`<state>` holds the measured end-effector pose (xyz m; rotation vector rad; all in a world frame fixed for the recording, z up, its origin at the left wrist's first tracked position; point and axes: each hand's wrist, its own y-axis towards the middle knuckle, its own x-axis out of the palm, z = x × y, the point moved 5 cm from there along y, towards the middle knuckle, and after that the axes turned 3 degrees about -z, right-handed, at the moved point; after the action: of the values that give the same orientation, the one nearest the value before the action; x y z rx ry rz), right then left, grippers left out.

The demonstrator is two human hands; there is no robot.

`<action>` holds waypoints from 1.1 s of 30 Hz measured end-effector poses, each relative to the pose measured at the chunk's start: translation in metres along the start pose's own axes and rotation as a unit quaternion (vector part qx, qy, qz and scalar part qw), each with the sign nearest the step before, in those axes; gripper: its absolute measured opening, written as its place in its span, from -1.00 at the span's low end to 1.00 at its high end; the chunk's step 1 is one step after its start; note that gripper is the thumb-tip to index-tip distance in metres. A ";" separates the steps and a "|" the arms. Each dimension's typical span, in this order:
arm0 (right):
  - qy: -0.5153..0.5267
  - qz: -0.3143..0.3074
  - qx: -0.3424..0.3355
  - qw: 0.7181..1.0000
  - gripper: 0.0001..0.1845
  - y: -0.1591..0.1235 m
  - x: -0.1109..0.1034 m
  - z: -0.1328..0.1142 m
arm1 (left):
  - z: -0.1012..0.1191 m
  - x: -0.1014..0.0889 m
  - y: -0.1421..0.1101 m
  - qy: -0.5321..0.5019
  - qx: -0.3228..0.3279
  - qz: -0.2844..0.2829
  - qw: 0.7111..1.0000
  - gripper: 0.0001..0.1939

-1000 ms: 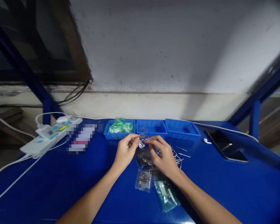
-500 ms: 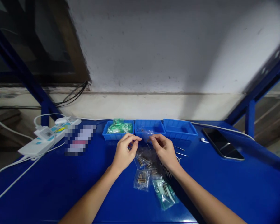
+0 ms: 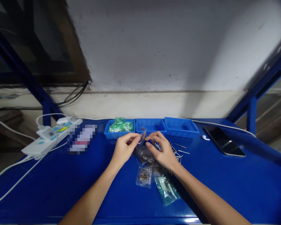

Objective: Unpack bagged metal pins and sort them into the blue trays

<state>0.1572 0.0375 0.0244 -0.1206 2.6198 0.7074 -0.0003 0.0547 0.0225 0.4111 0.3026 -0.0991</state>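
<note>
My left hand (image 3: pixel 125 147) pinches a small clear plastic bag (image 3: pixel 143 134) between thumb and index finger. Brass-coloured pieces show inside it. Beside the bag is my right hand (image 3: pixel 162 150), thumb and fingers apart; whether a fingertip touches the plastic I cannot tell. Below the hands lie more clear bags of metal pieces (image 3: pixel 144 160), and nearer me another clear bag (image 3: pixel 144 177) with brass-coloured pieces. A green-tinted bag (image 3: pixel 166 190) holds dark pins and a white strip. Thin metal rods (image 3: pixel 176 153) are heaped partly behind my right hand.
Along the back stand three blue bins: the left bin (image 3: pixel 111 135) holds green-and-clear packets, then a middle bin (image 3: pixel 152 122) and a right bin (image 3: pixel 181 132). A phone (image 3: pixel 224 142) and a white earbud (image 3: pixel 204 137) lie right. A power strip (image 3: pixel 42 145) with cables sits left.
The small clear bag has passed from my right fingers to my left ones. My right hand has opened and shifted slightly, uncovering more of the metal rods.
</note>
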 end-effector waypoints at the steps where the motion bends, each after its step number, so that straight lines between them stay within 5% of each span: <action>1: 0.032 -0.008 0.026 0.999 -0.78 0.001 0.000 0.003 | 0.005 0.001 -0.001 0.042 0.049 -0.003 0.998 -0.84; 4: 0.140 -0.034 0.105 0.984 -0.65 0.003 0.004 0.014 | 0.017 0.006 -0.008 0.149 0.178 -0.030 0.972 -0.83; 7: 0.187 -0.022 0.144 0.971 -0.68 0.004 0.007 0.022 | 0.019 0.008 -0.013 0.195 0.210 -0.054 0.957 -0.82; 14: 0.046 0.065 0.050 0.996 -0.72 0.000 -0.005 0.012 | 0.008 0.004 -0.006 0.024 0.010 -0.049 0.998 -0.70; 18: -0.084 0.022 -0.097 0.991 -0.73 -0.005 -0.001 -0.006 | -0.009 0.003 -0.005 -0.105 -0.110 -0.034 0.988 -0.63; 21: -0.107 -0.037 -0.115 0.987 -0.66 -0.006 0.007 -0.008 | -0.014 0.004 -0.004 -0.122 -0.121 -0.045 0.984 -0.75; 26: -0.007 -0.049 0.047 0.998 -0.74 -0.001 0.009 0.004 | 0.001 0.000 -0.002 0.021 0.042 -0.009 0.999 -0.87; 30: 0.148 -0.038 0.148 0.977 -0.63 0.001 0.008 0.012 | 0.014 0.004 -0.010 0.162 0.200 -0.011 0.966 -0.83; 33: 0.215 -0.028 0.181 0.959 -0.61 0.002 0.010 0.016 | 0.015 0.007 -0.015 0.223 0.255 -0.026 0.940 -0.77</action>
<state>0.1535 0.0475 0.0081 -0.2638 3.0954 0.1830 0.0078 0.0351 0.0276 0.9459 0.7432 -0.1354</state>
